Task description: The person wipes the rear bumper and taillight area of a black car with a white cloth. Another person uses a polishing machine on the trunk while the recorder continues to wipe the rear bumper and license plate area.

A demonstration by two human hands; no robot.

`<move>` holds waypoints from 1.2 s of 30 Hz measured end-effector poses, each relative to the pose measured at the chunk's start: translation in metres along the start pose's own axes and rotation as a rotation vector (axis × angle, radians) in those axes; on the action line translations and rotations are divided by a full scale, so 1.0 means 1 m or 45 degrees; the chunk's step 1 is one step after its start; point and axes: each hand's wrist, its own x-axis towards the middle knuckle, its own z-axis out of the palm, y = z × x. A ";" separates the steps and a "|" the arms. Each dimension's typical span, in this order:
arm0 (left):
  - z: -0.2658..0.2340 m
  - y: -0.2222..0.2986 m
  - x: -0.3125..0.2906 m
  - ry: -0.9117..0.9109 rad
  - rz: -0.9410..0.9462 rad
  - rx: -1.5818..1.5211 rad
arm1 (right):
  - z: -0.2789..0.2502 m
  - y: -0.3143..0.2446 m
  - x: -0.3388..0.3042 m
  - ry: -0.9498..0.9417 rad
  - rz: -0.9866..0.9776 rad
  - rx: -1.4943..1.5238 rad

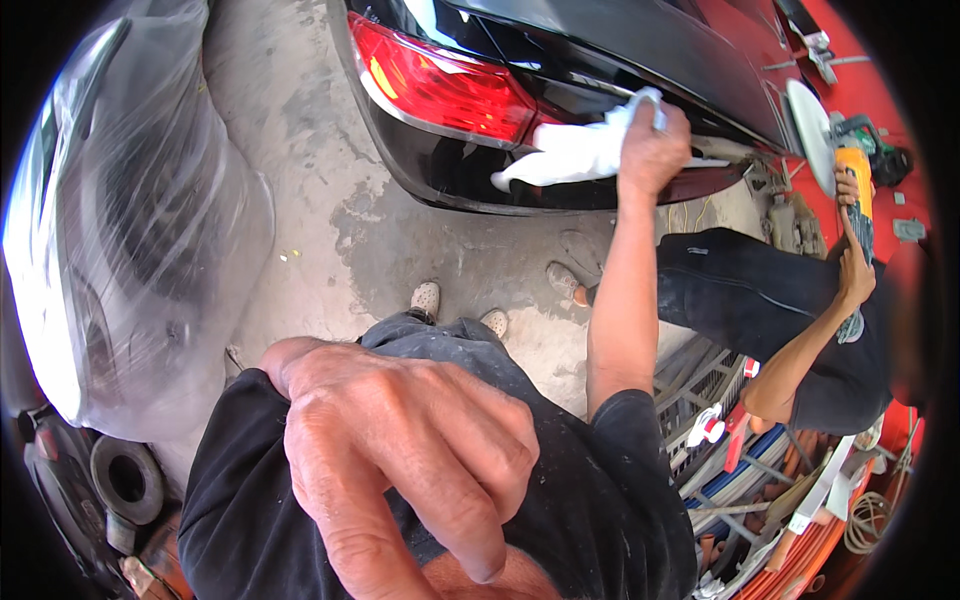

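A white cloth (580,152) is bunched in my right hand (655,150), whose fingers are closed round its upper end. The cloth hangs over the rear of a glossy black car (440,178), just right of its red tail light (440,80). My right arm is stretched out toward the car. Close in front of the view, my left hand (410,440) is raised over my chest, back of the hand showing. Its fingers are loosely bent, with a gap between the nearest finger and the others. Nothing shows in it, though some fingertips are hidden or cut off.
At right, another person holds a yellow power polisher (853,170) with a round white pad (808,130). Clear plastic sheeting covers a vehicle (150,220) at left. A tyre (127,480) lies lower left. A rack (740,500) with long rods and tools stands lower right.
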 end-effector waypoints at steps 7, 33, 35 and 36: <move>-0.002 -0.011 -0.001 -0.076 0.159 -0.104 | 0.038 -0.049 -0.029 -0.139 -0.267 0.116; -0.038 -0.003 -0.034 -0.010 -0.213 -0.118 | 0.002 -0.034 -0.030 -0.286 -0.175 0.079; -0.042 -0.006 -0.035 0.005 -0.216 -0.143 | -0.004 -0.024 -0.028 -0.197 -0.132 0.021; -0.045 -0.008 -0.035 0.016 -0.221 -0.156 | -0.009 -0.020 -0.020 -0.181 -0.125 -0.011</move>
